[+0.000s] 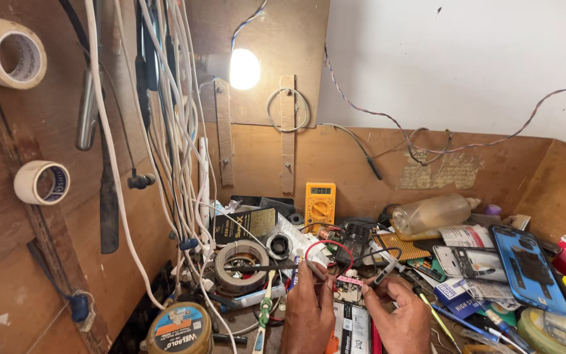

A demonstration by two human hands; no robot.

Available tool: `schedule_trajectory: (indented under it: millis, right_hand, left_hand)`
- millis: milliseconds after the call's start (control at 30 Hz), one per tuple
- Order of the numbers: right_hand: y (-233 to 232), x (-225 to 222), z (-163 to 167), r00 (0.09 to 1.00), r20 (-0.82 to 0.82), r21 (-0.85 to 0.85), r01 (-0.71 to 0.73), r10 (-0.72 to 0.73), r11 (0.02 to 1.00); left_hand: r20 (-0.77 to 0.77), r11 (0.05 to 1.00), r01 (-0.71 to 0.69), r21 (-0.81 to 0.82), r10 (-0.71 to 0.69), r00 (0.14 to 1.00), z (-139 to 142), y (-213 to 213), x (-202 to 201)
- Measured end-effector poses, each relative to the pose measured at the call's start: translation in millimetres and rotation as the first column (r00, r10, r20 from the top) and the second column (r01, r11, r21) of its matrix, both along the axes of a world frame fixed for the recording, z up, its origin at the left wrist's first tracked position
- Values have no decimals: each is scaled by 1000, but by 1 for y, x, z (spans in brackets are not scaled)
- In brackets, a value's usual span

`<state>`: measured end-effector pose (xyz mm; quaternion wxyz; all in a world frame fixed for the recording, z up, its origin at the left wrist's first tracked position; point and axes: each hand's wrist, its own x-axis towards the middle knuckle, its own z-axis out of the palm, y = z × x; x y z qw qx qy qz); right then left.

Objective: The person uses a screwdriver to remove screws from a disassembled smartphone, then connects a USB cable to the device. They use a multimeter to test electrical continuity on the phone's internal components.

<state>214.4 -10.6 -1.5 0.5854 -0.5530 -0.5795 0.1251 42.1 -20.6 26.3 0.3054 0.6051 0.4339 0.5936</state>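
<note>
My left hand pinches a probe with a red lead and presses its tip toward a small pink circuit board. My right hand holds a second probe with a black lead, its tip at the board's right side. Both leads run back toward a yellow multimeter that stands against the back wall. The board rests above a flat white phone battery between my hands.
A lit bulb glows on the wooden back wall. White cables and tape rolls hang at left. A grey tape roll, a round tin, a plastic bottle, a blue phone frame and screwdrivers crowd the bench.
</note>
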Motion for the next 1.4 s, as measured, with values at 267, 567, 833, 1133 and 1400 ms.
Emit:
schedule_trajectory:
  millis: [267, 567, 833, 1133, 1400]
  right_hand:
    - [-4, -1, 4, 999, 21, -70, 26, -25, 997]
    - [-4, 0, 4, 998, 45, -77, 46, -42, 996]
    - [6, 8, -15, 996, 71, 15, 60, -61, 998]
    - [-1, 7, -8, 997, 28, -77, 72, -70, 994]
    - [0, 6, -9, 996, 65, 33, 62, -64, 998]
  left_hand:
    - [-9, 1000, 8, -13, -8, 1000, 3, -2, 0]
    - [-6, 1000, 12, 2, -12, 1000, 2, -2, -1]
    - [18, 987, 16, 163, -19, 1000, -9, 1, 2]
    - [-16, 994, 20, 110, -18, 1000, -5, -3, 2]
    - [22, 992, 28, 121, -31, 999, -3, -3, 1]
